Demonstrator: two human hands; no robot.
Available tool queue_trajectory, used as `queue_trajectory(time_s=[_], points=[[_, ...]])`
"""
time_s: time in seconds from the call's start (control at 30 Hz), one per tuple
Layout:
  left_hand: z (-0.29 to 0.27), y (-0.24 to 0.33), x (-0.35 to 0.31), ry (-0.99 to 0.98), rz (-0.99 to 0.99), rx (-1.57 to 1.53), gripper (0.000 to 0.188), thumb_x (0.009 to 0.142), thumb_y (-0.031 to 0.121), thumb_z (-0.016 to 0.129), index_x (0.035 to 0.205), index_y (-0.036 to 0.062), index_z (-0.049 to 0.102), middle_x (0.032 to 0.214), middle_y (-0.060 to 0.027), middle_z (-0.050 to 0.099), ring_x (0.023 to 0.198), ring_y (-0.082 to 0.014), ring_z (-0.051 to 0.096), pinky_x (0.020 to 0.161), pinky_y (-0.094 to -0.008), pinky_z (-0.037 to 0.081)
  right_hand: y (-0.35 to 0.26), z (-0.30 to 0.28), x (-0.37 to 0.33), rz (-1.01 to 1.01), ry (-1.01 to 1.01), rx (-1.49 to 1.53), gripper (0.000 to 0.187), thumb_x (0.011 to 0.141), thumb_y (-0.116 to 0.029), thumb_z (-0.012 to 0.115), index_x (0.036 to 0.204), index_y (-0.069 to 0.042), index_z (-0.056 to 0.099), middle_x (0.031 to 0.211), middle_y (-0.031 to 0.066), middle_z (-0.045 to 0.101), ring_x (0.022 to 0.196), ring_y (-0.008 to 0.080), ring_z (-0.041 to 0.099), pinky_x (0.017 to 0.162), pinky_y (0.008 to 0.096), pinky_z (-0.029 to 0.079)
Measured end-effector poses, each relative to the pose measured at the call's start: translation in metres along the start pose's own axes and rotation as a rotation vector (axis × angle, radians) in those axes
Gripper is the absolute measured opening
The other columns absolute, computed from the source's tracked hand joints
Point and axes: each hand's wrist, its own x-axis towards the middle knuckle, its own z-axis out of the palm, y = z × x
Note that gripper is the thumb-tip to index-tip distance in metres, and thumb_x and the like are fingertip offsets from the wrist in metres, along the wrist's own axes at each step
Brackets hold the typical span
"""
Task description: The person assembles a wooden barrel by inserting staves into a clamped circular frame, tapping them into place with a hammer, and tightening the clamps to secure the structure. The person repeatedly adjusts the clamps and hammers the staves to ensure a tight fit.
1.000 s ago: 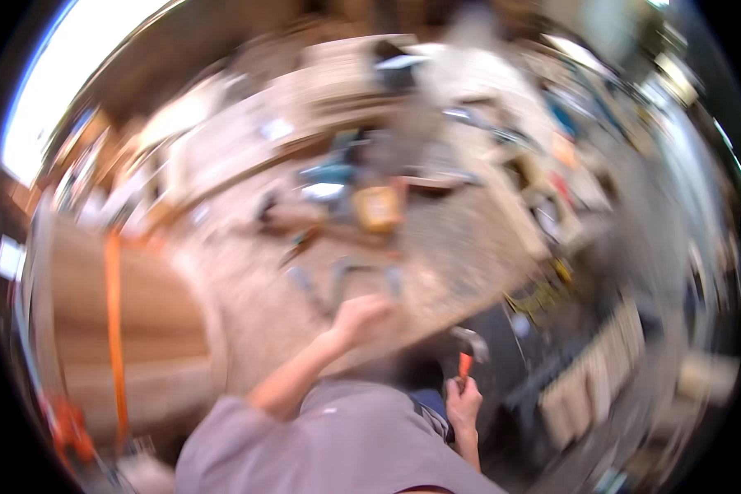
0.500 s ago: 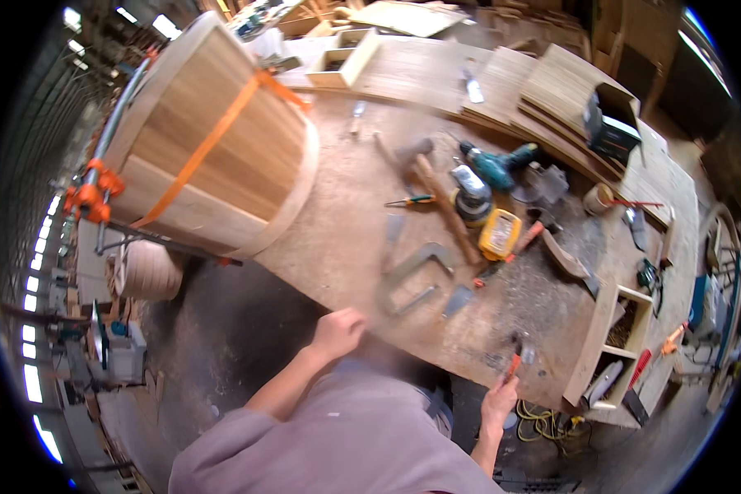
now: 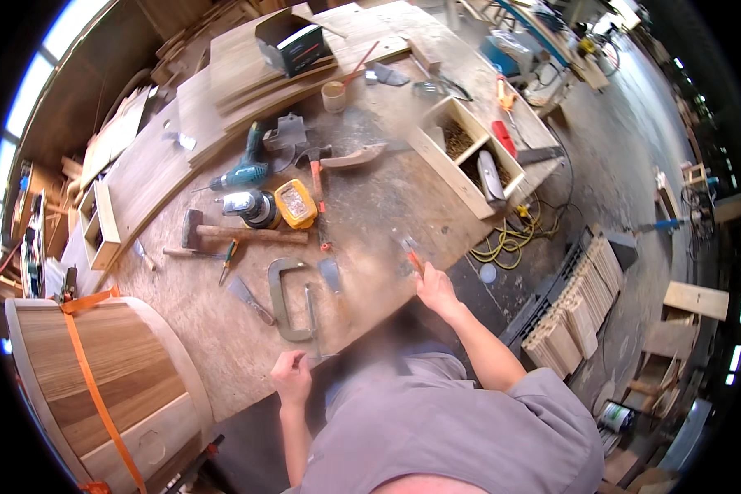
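My right hand (image 3: 436, 291) is closed round the orange handle of a tool (image 3: 415, 262) at the bench's front edge; its metal end is too blurred to name. Curled fingers close up my left hand (image 3: 292, 375), near the same edge, below a grey G-clamp (image 3: 280, 300) lying on the wood; what they hold, if anything, I cannot make out. Beside the clamp lie a scraper-like blade (image 3: 330, 274) and a flat-bladed tool with a handle (image 3: 249, 298). Farther back are a wooden-handled hammer (image 3: 247, 235), a screwdriver (image 3: 229, 262) and an orange-handled hammer (image 3: 315, 177).
A barrel-like wooden piece (image 3: 123, 370) with an orange strap stands at the left. A teal drill (image 3: 247, 169), a yellow container (image 3: 295, 204) and a divided wooden box (image 3: 457, 185) sit on the bench. Yellow cord (image 3: 506, 244) and stacked wooden strips (image 3: 572, 309) lie on the floor at right.
The view has swung to the right, so bench items appear farther left and more floor shows at right. My right hand still grips the orange-handled tool; my left stays closed.
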Motion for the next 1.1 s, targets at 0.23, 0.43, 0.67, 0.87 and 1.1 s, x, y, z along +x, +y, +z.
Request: queue_trajectory(time_s=[0.23, 0.43, 0.67, 0.87, 1.1], points=[[-0.044, -0.034, -0.094, 0.183, -0.251, 0.012, 0.007, 0.080, 0.006, 0.069, 0.087, 0.0034, 0.069, 0.082, -0.0141, 0.068, 0.072, -0.0277, 0.068, 0.067, -0.0365, 0.054, -0.028, 0.004, -0.038, -0.248, 0.040, 0.368, 0.026, 0.093, -0.016, 0.058, 0.111, 0.002, 0.065, 0.088, 0.0150, 0.072, 0.083, 0.0226, 0.069, 0.076, 0.0344, 0.053], [-0.019, -0.076, -0.298, 0.479, -0.834, 0.137, 0.010, 0.081, 0.016, 0.065, 0.086, 0.0107, 0.073, 0.082, -0.0127, 0.071, 0.077, -0.0293, 0.070, 0.069, -0.0388, 0.055, -0.012, 0.072, -0.116, -0.365, -0.383, 0.491, 0.041, 0.093, -0.022, 0.067, 0.062, -0.009, 0.045, 0.056, -0.0069, 0.042, 0.053, 0.0038, 0.036, 0.046, 0.0261, 0.027], [0.090, -0.082, -0.561, 0.359, -1.530, -0.097, 0.020, 0.071, 0.022, 0.064, 0.083, 0.0153, 0.077, 0.085, -0.0136, 0.072, 0.083, -0.0333, 0.070, 0.076, -0.0425, 0.056, -0.055, 0.117, -0.211, -0.616, -0.823, 0.195, 0.038, 0.091, -0.019, 0.068, 0.062, -0.004, 0.049, 0.055, -0.0051, 0.043, 0.053, 0.0043, 0.039, 0.048, 0.0268, 0.033], [0.251, -0.130, -0.714, 0.131, -1.717, -0.170, 0.021, 0.073, 0.020, 0.063, 0.085, 0.0108, 0.078, 0.089, -0.0120, 0.074, 0.084, -0.0303, 0.072, 0.077, -0.0396, 0.057, -0.118, 0.146, -0.299, -0.809, -0.855, -0.122, 0.031, 0.086, -0.024, 0.067, 0.079, 0.006, 0.064, 0.058, 0.0182, 0.055, 0.056, 0.0163, 0.053, 0.059, 0.0368, 0.048], [0.153, -0.142, -0.779, 0.916, -1.802, -0.871, 0.017, 0.072, 0.016, 0.071, 0.083, 0.0054, 0.077, 0.070, -0.0091, 0.071, 0.064, -0.0183, 0.069, 0.066, -0.0331, 0.056, -0.191, 0.245, -0.456, -0.673, -1.071, -0.084, 0.035, 0.093, -0.024, 0.064, 0.065, -0.009, 0.048, 0.051, -0.0027, 0.047, 0.040, 0.0078, 0.045, 0.037, 0.0264, 0.034]])
